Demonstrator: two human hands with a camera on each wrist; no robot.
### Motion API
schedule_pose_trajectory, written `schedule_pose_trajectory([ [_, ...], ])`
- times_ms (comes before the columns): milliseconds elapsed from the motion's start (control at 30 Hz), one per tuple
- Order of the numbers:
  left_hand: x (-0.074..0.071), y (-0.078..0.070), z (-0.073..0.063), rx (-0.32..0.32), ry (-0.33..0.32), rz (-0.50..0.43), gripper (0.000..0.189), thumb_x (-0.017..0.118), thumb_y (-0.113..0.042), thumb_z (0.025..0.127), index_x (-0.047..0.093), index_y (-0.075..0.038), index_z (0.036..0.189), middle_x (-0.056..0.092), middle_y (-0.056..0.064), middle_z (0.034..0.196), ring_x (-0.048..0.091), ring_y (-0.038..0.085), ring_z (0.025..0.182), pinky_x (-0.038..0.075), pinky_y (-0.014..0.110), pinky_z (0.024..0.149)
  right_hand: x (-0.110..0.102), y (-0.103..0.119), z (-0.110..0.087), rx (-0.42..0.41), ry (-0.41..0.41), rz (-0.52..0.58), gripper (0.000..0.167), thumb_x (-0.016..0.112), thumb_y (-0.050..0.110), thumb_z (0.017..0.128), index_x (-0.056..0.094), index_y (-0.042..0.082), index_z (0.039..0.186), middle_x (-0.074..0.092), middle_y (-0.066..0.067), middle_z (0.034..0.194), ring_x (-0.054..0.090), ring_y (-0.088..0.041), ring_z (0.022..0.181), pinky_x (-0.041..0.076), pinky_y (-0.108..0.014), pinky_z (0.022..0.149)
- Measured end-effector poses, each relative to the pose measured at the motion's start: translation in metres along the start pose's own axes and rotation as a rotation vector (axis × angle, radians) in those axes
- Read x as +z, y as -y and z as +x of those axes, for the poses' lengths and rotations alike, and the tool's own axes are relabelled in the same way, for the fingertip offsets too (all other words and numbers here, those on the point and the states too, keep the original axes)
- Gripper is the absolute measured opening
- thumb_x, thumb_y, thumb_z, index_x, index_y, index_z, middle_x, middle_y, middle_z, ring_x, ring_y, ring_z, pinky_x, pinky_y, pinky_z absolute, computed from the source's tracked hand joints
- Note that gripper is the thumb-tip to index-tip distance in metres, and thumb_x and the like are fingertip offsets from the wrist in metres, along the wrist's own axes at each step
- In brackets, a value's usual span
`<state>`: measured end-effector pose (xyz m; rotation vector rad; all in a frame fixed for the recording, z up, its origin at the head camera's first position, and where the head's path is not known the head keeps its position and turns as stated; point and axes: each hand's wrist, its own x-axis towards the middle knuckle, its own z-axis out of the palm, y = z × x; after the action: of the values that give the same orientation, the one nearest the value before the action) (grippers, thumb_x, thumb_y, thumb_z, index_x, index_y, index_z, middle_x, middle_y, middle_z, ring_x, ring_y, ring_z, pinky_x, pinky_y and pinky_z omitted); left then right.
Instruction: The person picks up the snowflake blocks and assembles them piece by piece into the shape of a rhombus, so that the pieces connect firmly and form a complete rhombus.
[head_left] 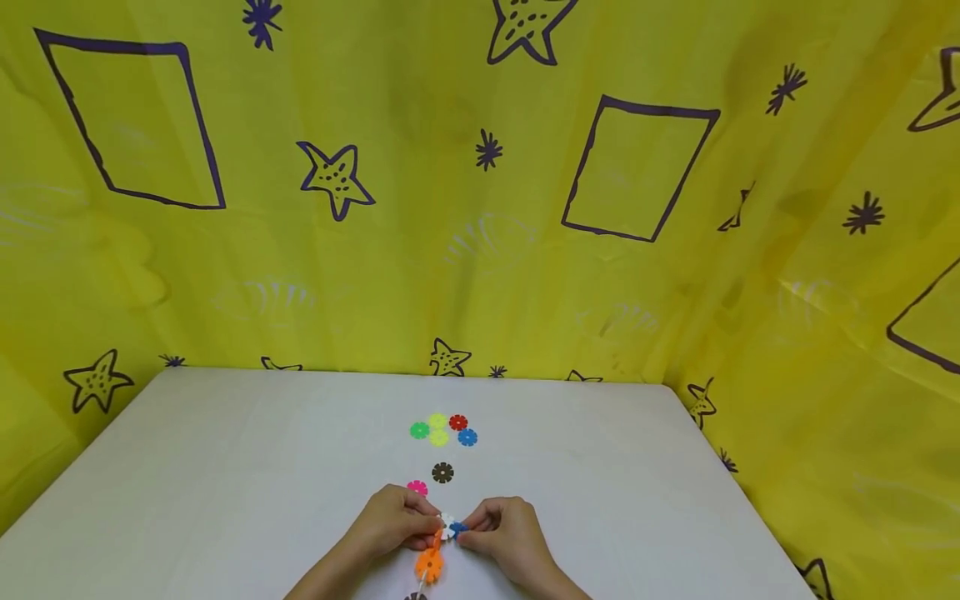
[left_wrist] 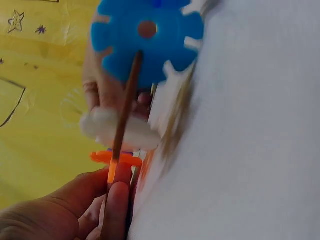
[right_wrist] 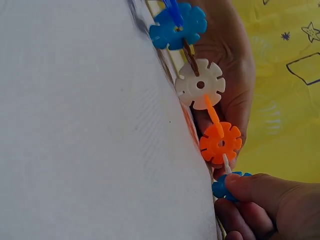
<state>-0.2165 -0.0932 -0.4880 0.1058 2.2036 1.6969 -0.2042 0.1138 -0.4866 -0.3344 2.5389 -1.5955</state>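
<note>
A yellow cloth (head_left: 420, 192) printed with stars (head_left: 336, 178) hangs behind the white table (head_left: 645, 492).

A dark blue disc (head_left: 458, 529) is pinched by the right hand (head_left: 513, 537) at a white disc (head_left: 449, 530), gripped by the left hand (head_left: 395, 521) above an orange disc (head_left: 429, 566); beyond, a pink disc (head_left: 417, 487), a brown disc (head_left: 442, 466) and a brighter cluster of discs (head_left: 438, 438) are laid out on the white table (head_left: 600, 467)

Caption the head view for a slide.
Left hand and right hand hold a chain of notched discs at a white table, loose discs lying beyond.
</note>
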Motion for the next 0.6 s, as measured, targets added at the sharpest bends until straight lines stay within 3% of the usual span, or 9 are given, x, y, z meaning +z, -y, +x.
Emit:
schedule_pose_trajectory([
  [400,-0.0028,0.0025,-0.0003,-0.020,0.053,-0.050,0.017,0.074,-0.007,0.086,0.072,0.006,0.096,0.071,0.006,0.072,0.066,0.008,0.057,0.059,0.024,0.059,0.0023,-0.0008,-0.0033,0.010,-0.002,0.013,0.013,0.086,0.009,0.072,0.074,0.009,0.077,0.068,0.003,0.068,0.058,-0.006,0.059,0.049,-0.017,0.053],
  [600,-0.0063,0.0008,0.0000,-0.038,0.085,-0.061,0.018,0.074,-0.008,0.087,0.070,0.006,0.097,0.072,0.006,0.073,0.067,0.008,0.059,0.060,0.025,0.060,-0.0023,0.0000,-0.0014,0.014,0.058,0.044,0.014,0.086,0.012,0.073,0.075,0.009,0.081,0.070,0.001,0.072,0.062,-0.009,0.064,0.052,-0.017,0.057],
])
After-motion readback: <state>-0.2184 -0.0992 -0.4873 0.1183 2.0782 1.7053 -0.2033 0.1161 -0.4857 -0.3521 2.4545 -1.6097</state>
